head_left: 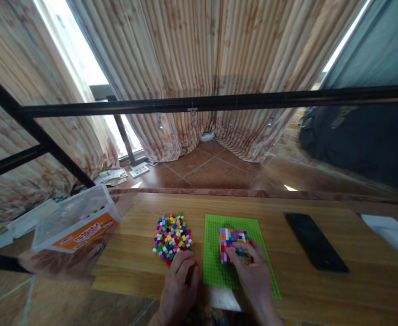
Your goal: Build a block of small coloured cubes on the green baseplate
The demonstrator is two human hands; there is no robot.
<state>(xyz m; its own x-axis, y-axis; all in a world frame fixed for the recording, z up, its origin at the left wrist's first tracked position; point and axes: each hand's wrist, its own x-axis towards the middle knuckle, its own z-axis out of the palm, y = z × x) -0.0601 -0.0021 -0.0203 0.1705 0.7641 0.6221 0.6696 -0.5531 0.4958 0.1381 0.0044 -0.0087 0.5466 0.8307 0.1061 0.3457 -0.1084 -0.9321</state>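
A block of small multicoloured toy bricks (225, 244) stands on a green studded baseplate (215, 271). My right hand (253, 267) reaches over this block from the right, thumb and forefinger close together at its top. Whatever is between those fingertips is too small to make out. To the left of the baseplate lies a loose pile of tiny coloured bricks (172, 235). At the pile's near edge is my left hand (181, 283), its fingers curled and closed. A red brick (195, 263) shows at its fingertips.
A black phone (316, 242) lies on the wooden table (134, 253), right of the baseplate. Left of the table stands a clear plastic box (73, 222) with an orange label. A black metal bar (219, 102) crosses beyond the table, in front of curtains (185, 54).
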